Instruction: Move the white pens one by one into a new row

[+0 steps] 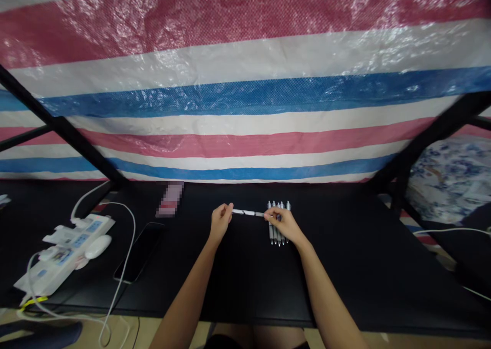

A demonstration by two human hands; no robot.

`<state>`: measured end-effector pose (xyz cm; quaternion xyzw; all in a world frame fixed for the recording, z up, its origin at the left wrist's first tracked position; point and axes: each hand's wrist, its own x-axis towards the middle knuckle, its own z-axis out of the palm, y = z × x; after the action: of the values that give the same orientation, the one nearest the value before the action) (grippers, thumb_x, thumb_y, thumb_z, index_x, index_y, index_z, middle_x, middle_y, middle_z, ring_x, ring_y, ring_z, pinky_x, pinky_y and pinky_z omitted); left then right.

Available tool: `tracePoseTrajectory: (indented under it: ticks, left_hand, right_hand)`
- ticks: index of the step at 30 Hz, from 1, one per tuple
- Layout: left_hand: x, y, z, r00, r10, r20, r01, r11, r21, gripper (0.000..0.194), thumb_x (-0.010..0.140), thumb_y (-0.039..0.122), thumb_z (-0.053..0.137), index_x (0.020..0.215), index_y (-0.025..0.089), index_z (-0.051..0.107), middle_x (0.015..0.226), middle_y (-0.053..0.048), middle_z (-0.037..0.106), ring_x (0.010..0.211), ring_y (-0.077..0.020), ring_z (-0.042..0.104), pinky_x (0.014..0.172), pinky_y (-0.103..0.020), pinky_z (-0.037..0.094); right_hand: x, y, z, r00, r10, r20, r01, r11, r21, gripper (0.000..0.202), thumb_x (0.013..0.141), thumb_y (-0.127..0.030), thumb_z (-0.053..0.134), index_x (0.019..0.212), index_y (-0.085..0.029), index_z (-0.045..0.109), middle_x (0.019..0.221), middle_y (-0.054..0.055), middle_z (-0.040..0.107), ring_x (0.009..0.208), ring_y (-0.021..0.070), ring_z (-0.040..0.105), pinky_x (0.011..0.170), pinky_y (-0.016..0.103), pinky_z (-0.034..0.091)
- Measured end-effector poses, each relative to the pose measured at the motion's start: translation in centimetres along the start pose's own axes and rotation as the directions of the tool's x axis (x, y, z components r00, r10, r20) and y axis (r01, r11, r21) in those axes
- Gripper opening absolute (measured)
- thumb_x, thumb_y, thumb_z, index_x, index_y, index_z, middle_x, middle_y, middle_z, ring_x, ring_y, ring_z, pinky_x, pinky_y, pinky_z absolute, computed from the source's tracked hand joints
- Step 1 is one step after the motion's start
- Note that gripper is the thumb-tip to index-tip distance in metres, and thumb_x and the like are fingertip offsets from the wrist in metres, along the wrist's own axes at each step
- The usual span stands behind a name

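Observation:
A slim white pen [245, 213] is stretched level between my two hands, above the black table. My left hand [221, 221] pinches its left end between thumb and fingers. At the other end, the fingertips of my right hand [282, 222] are closed on the pen's greyish tip. Under and just behind my right hand, several clear-and-grey click pens [279, 236] lie side by side in a row, their middles partly covered by the hand.
On the left sit a white power strip [72, 252] with plugs and looping white cables, and a black phone [138, 253]. A pink, blurred-out packet [170, 199] lies farther back. Black frame bars [82, 144] and a striped plastic sheet [245, 144] bound the table [253, 282].

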<state>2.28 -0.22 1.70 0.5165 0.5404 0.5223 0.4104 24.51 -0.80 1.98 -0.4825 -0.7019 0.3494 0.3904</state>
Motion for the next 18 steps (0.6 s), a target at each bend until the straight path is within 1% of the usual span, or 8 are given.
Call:
tracePoseTrajectory:
  ticks: [2, 4, 7, 9, 11, 14, 16, 18]
  left_hand:
    - [0.02, 0.0, 0.01, 1.0, -0.003, -0.002, 0.003, 1.0, -0.005, 0.045, 0.077, 0.05, 0.054, 0.05, 0.018, 0.037, 0.042, 0.006, 0.036, 0.041, -0.0055, 0.031, 0.043, -0.02, 0.025]
    - [0.02, 0.05, -0.01, 1.0, -0.003, -0.005, 0.003, 1.0, -0.009, 0.045, 0.076, 0.051, 0.054, 0.05, 0.018, 0.037, 0.041, 0.006, 0.036, 0.04, -0.0056, 0.031, 0.043, -0.02, 0.025]
    - [0.01, 0.18, -0.04, 1.0, -0.002, -0.013, 0.002, 1.0, -0.019, 0.046, 0.076, 0.051, 0.055, 0.049, 0.019, 0.037, 0.041, 0.006, 0.035, 0.04, -0.0057, 0.031, 0.043, -0.02, 0.024]
    - [0.0, 0.26, -0.05, 1.0, -0.005, -0.018, 0.005, 1.0, -0.023, 0.046, 0.076, 0.051, 0.055, 0.049, 0.018, 0.037, 0.041, 0.006, 0.035, 0.041, -0.0057, 0.031, 0.043, -0.02, 0.024]
    - [0.0, 0.31, -0.05, 1.0, -0.005, -0.024, 0.004, 1.0, -0.024, 0.047, 0.076, 0.052, 0.056, 0.049, 0.018, 0.037, 0.041, 0.006, 0.036, 0.041, -0.0055, 0.031, 0.043, -0.02, 0.024]
    - [0.0, 0.33, -0.04, 1.0, -0.007, -0.026, 0.006, 1.0, -0.019, 0.047, 0.075, 0.052, 0.056, 0.048, 0.018, 0.038, 0.041, 0.006, 0.035, 0.04, -0.0054, 0.031, 0.043, -0.02, 0.024]
    - [0.01, 0.31, -0.03, 1.0, -0.01, -0.025, 0.009, 1.0, -0.018, 0.048, 0.075, 0.053, 0.056, 0.048, 0.018, 0.038, 0.04, 0.006, 0.035, 0.04, -0.0054, 0.031, 0.043, -0.02, 0.024]
    - [0.02, 0.27, -0.03, 1.0, -0.005, -0.023, 0.004, 1.0, -0.02, 0.048, 0.075, 0.053, 0.055, 0.048, 0.018, 0.037, 0.04, 0.006, 0.035, 0.04, -0.0054, 0.03, 0.043, -0.02, 0.024]
  right_hand:
    - [0.02, -0.24, -0.01, 1.0, -0.02, 0.024, 0.02, 1.0, -0.011, 0.04, 0.087, -0.046, 0.046, 0.063, -0.019, 0.063, 0.065, 0.003, 0.063, 0.065, 0.0173, 0.057, 0.065, 0.029, 0.042]
    - [0.03, -0.26, 0.03, 1.0, -0.018, 0.023, 0.018, 1.0, -0.022, 0.043, 0.089, -0.046, 0.043, 0.062, -0.019, 0.063, 0.064, 0.004, 0.063, 0.063, 0.0174, 0.057, 0.065, 0.029, 0.041]
    - [0.0, 0.08, 0.16, 1.0, 0.006, -0.009, -0.006, 1.0, -0.01, 0.028, 0.08, -0.045, 0.057, 0.083, -0.02, 0.067, 0.068, 0.002, 0.062, 0.057, 0.0152, 0.053, 0.059, 0.027, 0.04]
    - [-0.02, 0.35, 0.23, 0.999, 0.007, -0.032, -0.007, 1.0, 0.007, 0.031, 0.072, -0.042, 0.067, 0.094, -0.02, 0.065, 0.071, 0.0, 0.061, 0.055, 0.0132, 0.049, 0.056, 0.026, 0.04]
    - [-0.04, 0.47, 0.24, 0.999, 0.0, -0.034, 0.0, 1.0, 0.003, 0.026, 0.07, -0.039, 0.069, 0.088, -0.02, 0.064, 0.072, 0.0, 0.061, 0.054, 0.0123, 0.048, 0.057, 0.026, 0.04]
    - [-0.01, 0.32, 0.14, 1.0, -0.006, -0.011, 0.006, 1.0, -0.025, 0.018, 0.076, -0.038, 0.063, 0.079, -0.02, 0.064, 0.071, 0.0, 0.062, 0.056, 0.0127, 0.049, 0.057, 0.025, 0.039]
    - [0.03, 0.12, 0.05, 1.0, -0.024, 0.009, 0.024, 0.999, -0.033, 0.022, 0.081, -0.04, 0.057, 0.073, -0.02, 0.064, 0.069, 0.001, 0.062, 0.059, 0.014, 0.052, 0.058, 0.026, 0.039]
    - [0.05, 0.0, 0.04, 0.999, -0.047, 0.025, 0.048, 0.998, -0.04, 0.034, 0.086, -0.042, 0.049, 0.065, -0.02, 0.062, 0.065, 0.001, 0.061, 0.062, 0.0153, 0.055, 0.061, 0.027, 0.04]
